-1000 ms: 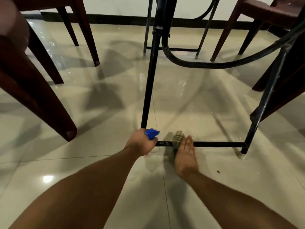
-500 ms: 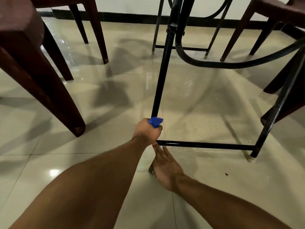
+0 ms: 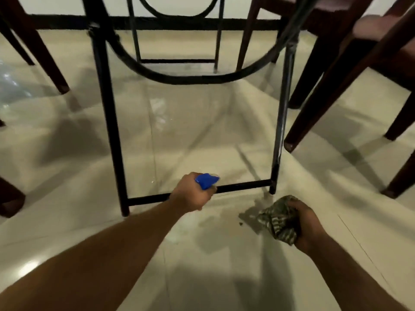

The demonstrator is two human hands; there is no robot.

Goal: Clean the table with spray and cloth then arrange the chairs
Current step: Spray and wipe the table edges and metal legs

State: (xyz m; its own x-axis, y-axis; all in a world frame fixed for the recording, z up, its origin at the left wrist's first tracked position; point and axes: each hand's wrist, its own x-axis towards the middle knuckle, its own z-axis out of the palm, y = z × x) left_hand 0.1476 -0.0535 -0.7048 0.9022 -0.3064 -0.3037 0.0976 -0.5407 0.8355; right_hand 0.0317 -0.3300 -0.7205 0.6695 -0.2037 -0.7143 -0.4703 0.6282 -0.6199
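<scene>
I look down under the table at its black metal frame (image 3: 107, 122). My left hand (image 3: 189, 195) grips the spray bottle; only its blue nozzle head (image 3: 206, 180) shows, just in front of the frame's low crossbar (image 3: 242, 185). My right hand (image 3: 305, 225) holds a bunched green patterned cloth (image 3: 277, 219) just above the floor, to the right of and nearer than the frame's right leg (image 3: 281, 122). The tabletop is out of view.
Dark brown chair legs stand at the left (image 3: 48, 61) and at the right (image 3: 318, 108). The floor is glossy beige tile (image 3: 202, 135) with a damp patch near the cloth. A black skirting runs along the far wall (image 3: 179, 24).
The view has swung left to right under the table. My right hand moved from beside my left hand out to the right and now holds the cloth bunched up. My left hand still grips the bottle.
</scene>
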